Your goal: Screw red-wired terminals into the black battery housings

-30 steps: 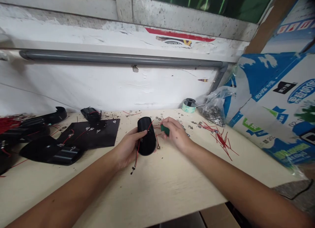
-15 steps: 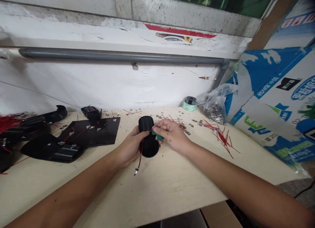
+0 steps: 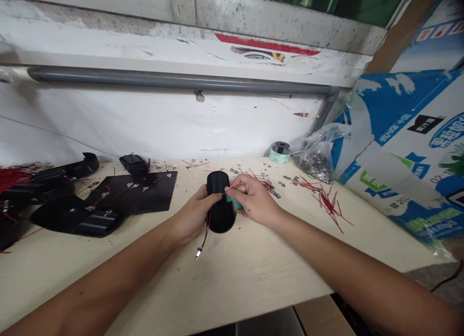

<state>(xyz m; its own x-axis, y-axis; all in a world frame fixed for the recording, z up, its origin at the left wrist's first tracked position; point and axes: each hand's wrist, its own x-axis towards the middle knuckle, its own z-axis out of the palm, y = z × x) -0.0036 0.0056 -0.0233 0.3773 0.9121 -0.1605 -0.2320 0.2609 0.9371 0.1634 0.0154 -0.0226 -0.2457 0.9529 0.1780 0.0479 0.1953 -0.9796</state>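
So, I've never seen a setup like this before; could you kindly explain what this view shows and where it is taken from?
No machine is involved here: the view comes from a camera worn on a person's head, looking down at their own two bare hands. The left hand holds a black plastic casing with a red wire hanging from it. The right hand has its fingers around a small green piece beside the casing. On the pale wooden bench lie more black casings, a black sheet, cut red wires and a plastic bag of small metal parts.
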